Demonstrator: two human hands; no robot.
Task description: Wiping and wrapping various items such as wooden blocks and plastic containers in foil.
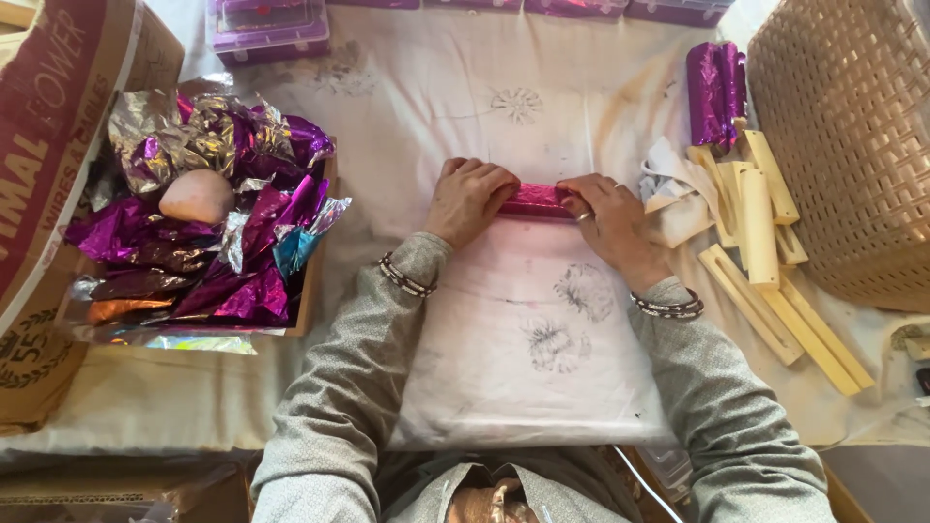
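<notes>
A short bar wrapped in magenta foil (536, 200) lies on a white cushion-like pad (528, 358) in front of me. My left hand (468, 200) presses on its left end with curled fingers. The bar's right end is held by my right hand (613, 221), which wears a ring. Both wrists carry beaded bangles over grey sleeves.
A tray (312, 291) heaped with crumpled purple and silver foil and a pale round lump (197, 196) stands on the left. Cream-coloured sticks and wooden moulds (760, 242) lie at right beside a woven basket (851, 145). A wrapped magenta bar (715, 89) lies beyond them; purple-lidded boxes (268, 27) line the far edge.
</notes>
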